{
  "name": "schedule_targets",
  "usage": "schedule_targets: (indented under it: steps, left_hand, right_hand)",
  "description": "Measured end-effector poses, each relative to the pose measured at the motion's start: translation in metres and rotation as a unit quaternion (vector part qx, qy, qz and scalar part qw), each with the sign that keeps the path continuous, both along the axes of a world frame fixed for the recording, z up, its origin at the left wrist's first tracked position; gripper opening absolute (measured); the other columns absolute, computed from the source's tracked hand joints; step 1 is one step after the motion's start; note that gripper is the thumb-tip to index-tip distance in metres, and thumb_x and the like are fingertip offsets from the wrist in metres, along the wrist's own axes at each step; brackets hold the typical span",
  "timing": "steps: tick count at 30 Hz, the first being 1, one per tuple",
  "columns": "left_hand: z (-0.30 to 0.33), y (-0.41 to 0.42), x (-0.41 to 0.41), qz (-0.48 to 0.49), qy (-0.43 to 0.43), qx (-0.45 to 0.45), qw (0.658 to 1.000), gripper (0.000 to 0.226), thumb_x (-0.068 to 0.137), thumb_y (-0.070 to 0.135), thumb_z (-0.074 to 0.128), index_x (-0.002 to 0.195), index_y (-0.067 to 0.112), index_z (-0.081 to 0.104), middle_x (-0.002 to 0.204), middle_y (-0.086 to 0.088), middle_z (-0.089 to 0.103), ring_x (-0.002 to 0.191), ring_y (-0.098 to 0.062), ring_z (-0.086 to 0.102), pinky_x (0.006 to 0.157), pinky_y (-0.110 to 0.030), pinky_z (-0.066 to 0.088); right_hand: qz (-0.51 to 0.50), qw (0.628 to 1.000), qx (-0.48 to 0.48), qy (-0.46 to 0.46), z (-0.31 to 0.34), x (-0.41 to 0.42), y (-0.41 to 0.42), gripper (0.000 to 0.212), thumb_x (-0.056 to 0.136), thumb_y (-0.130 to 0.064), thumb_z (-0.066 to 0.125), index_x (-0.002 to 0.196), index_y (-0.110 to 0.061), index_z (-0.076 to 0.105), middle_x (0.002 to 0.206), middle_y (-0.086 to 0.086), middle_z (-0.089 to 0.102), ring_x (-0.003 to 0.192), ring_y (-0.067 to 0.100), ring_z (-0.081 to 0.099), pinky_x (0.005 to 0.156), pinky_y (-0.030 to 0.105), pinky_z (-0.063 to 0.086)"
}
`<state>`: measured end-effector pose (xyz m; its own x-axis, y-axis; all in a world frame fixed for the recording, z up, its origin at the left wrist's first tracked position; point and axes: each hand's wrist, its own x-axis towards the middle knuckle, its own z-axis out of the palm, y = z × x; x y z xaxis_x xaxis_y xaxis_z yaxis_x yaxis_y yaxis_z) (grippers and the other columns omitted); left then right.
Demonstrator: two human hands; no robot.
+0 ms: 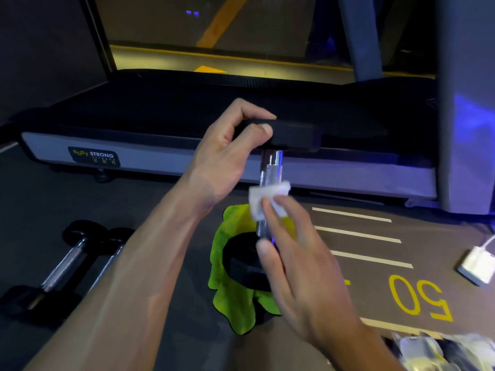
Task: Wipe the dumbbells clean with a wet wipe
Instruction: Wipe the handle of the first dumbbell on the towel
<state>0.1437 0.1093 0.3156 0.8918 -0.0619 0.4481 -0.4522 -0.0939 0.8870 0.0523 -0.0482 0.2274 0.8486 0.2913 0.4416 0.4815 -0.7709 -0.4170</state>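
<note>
The dumbbell at frame centre is stood upright on the green cloth, apparently for cushioning. Its top is gripped by the left hand for steadiness. The wet wipe is pinched around the handle by the right hand.

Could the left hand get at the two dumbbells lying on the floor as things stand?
Probably not yet: the left hand grips the upright dumbbell by its top head. The lying dumbbells look unobstructed.

Grey gym floor; on it green cloth, two dumbbells, white charger, treadmill.
</note>
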Motion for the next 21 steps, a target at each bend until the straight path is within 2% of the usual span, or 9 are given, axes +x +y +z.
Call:
schedule_targets:
  steps: [2,4,9,12,16,21]
  left_hand:
    - [0.0,0.001,0.0,0.003,-0.001,0.001,1.0,0.016,0.093,0.02,0.058,0.105,0.021,0.068,0.097,0.008,0.065,0.089,0.002,0.058,0.084,-0.009,0.044]
    - [0.0,0.0,0.0,0.005,-0.001,0.006,1.0,0.015,0.094,0.018,0.058,0.106,0.02,0.068,0.097,0.007,0.065,0.09,0.002,0.057,0.084,-0.009,0.043]
    - [0.001,-0.001,-0.001,0.001,0.0,0.014,1.0,0.012,0.101,0.012,0.057,0.106,0.018,0.066,0.094,0.009,0.064,0.088,0.005,0.059,0.08,-0.01,0.047]
    - [0.0,-0.001,0.0,0.013,-0.008,0.014,1.0,0.013,0.095,0.02,0.057,0.105,0.021,0.066,0.096,0.008,0.064,0.091,0.001,0.058,0.082,-0.011,0.045]
    - [-0.001,-0.001,0.0,0.012,-0.004,0.008,1.0,0.016,0.091,0.023,0.056,0.103,0.024,0.067,0.098,0.007,0.064,0.092,0.002,0.056,0.083,-0.009,0.043]
    - [0.0,-0.003,-0.006,0.001,-0.006,0.001,1.0,0.012,0.102,0.006,0.054,0.106,0.011,0.063,0.095,0.002,0.063,0.085,0.005,0.059,0.076,-0.009,0.046]
  right_hand:
    - [-0.006,1.0,-0.01,-0.005,-0.008,-0.009,0.0,0.056,0.106,-0.051,0.029,0.155,-0.027,0.042,0.161,-0.015,0.029,0.143,0.008,0.04,0.102,0.024,0.045]
    - [-0.011,0.999,-0.02,-0.026,-0.001,-0.001,0.0,0.055,0.107,-0.049,0.03,0.154,-0.025,0.044,0.157,-0.012,0.033,0.138,0.011,0.045,0.099,0.027,0.048]
    - [-0.043,0.997,-0.001,-0.065,0.032,0.037,0.011,0.054,0.108,-0.049,0.027,0.157,-0.028,0.033,0.156,-0.006,0.026,0.131,0.019,0.049,0.093,0.033,0.047]
    - [-0.044,0.997,0.005,-0.056,0.02,0.03,0.015,0.055,0.107,-0.047,0.029,0.158,-0.026,0.033,0.159,-0.006,0.025,0.136,0.017,0.045,0.098,0.032,0.048]
    - [-0.032,0.997,0.004,-0.069,0.009,0.016,0.01,0.051,0.106,-0.042,0.037,0.153,-0.021,0.044,0.154,-0.006,0.035,0.133,0.013,0.047,0.096,0.032,0.05]
    - [-0.042,0.996,0.014,-0.078,0.026,0.037,0.017,0.052,0.107,-0.044,0.032,0.154,-0.025,0.039,0.157,-0.004,0.029,0.135,0.018,0.048,0.097,0.034,0.048]
